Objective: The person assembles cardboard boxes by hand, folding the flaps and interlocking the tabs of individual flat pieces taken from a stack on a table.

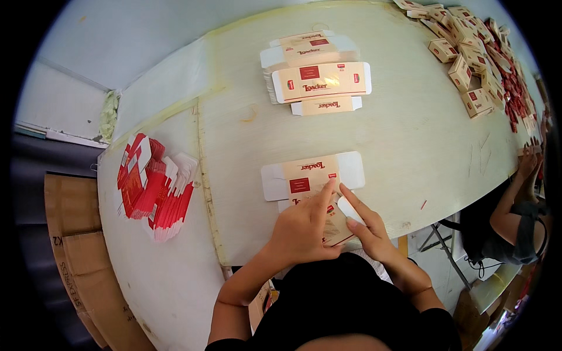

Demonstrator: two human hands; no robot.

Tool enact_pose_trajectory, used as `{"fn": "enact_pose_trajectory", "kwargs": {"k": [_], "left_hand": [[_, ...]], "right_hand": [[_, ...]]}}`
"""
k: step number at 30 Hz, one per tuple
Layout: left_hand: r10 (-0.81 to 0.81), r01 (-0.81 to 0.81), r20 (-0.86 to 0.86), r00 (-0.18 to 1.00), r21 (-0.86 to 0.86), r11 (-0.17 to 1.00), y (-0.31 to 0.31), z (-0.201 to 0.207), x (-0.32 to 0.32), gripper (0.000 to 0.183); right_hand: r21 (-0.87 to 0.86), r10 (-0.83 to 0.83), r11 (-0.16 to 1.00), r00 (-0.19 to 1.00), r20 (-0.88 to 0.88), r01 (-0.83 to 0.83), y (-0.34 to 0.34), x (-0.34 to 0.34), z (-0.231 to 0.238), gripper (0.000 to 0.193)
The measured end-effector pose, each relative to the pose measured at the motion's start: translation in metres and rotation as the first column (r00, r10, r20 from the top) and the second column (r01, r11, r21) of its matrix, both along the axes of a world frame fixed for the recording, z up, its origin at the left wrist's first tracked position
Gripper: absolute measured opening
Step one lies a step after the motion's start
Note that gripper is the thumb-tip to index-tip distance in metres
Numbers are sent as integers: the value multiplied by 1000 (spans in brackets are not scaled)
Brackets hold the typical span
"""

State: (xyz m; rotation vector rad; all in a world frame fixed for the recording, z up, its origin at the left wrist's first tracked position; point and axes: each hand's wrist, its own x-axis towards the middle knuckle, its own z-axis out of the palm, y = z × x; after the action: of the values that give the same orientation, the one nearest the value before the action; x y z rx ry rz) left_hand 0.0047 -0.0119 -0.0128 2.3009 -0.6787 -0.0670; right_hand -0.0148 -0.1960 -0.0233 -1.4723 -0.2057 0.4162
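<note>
A partly unfolded cream carton (314,168) with white flaps lies on the table near edge, in front of my body. My left hand (304,225) is closed over its near part, index finger stretched along the printed panel and thumb low at the near edge. At the right end, my right hand (370,229) holds the carton with a small white end flap (349,209) between its thumb and fingers. The left palm hides much of the carton's middle. Farther away lies a stack of flat cream cartons (322,80), the top one spread out face up.
Red and white folded cartons (153,190) are fanned out on the left. At the far right are many made-up cream boxes (471,58) and a heap of small red packets (515,93). Another person's hands (530,159) work at the right edge. Brown cardboard (88,263) stands lower left.
</note>
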Motion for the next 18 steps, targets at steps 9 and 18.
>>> {"fn": "enact_pose_trajectory", "kwargs": {"k": [9,18], "left_hand": [[5,-3,46,999,-43,999,5,-3,0,105],[59,-57,74,996,-31,998,2,-11,-2,100]], "right_hand": [[-59,10,998,1000,11,-9,6,5,7,56],[-236,41,971,957,286,29,20,2,-1,60]]}}
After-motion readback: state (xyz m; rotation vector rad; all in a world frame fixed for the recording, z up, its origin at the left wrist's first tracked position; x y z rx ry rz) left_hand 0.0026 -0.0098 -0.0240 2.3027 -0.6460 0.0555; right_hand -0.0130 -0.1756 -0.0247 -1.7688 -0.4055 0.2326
